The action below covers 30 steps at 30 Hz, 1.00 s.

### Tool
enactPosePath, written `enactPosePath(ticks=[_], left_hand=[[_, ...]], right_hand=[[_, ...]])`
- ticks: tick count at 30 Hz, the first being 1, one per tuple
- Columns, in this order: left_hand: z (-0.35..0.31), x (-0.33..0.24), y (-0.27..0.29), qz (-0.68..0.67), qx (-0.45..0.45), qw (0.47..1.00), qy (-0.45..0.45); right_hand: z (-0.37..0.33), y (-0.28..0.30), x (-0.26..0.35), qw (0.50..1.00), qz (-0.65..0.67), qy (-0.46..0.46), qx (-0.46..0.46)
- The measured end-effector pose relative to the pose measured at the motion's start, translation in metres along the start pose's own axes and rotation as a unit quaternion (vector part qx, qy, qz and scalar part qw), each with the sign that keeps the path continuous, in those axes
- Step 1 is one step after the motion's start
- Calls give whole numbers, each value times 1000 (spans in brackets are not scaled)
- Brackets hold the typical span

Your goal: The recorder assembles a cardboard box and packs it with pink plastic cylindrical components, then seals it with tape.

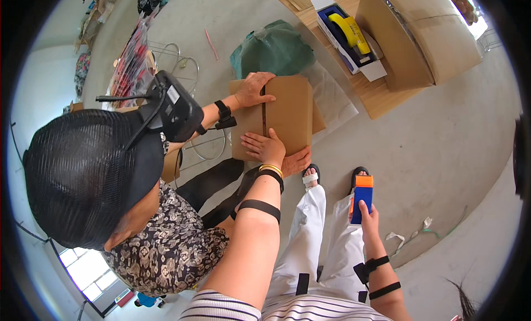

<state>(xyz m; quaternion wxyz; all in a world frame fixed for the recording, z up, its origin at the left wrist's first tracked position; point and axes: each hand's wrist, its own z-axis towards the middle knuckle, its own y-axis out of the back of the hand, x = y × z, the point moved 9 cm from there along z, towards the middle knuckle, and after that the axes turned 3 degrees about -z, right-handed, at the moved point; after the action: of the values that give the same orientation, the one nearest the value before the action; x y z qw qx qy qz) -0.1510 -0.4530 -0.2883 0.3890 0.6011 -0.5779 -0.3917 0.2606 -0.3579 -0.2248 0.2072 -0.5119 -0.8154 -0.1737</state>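
Note:
My left hand lies flat on top of a brown cardboard box, fingers stretched out beside the dark seam between its flaps. It grips nothing. In my right hand is a boxy blue and orange hand-held tool, held upright away from the box; its exact kind does not show. A co-worker's hand presses the far part of the same box across the seam. The co-worker's other hand supports the near edge, partly behind my left wrist.
To the left a co-worker in a black mesh cap leans close to my left arm. A green plastic bag lies beyond the box. At the far right, a wooden table bears a large carton and an opened box with a yellow tool.

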Motion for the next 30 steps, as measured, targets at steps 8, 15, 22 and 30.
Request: enactPosePath(ticks=[8,15,22,30], left_hand=[[-11,0,2,-17,-18,999,-37],[-22,-36,4,32,-25,978,-205],[-27,-45,-5,22,-1,981,-191],[-55,-41,16,-51,75,975,-202]], right_hand=[[-5,-11,-10,999,-19,24,18],[0,-1,-19,1000,-20,19,3],[11,5,2,1000,-2,25,5],[-12,0,69,996,13,77,48]])
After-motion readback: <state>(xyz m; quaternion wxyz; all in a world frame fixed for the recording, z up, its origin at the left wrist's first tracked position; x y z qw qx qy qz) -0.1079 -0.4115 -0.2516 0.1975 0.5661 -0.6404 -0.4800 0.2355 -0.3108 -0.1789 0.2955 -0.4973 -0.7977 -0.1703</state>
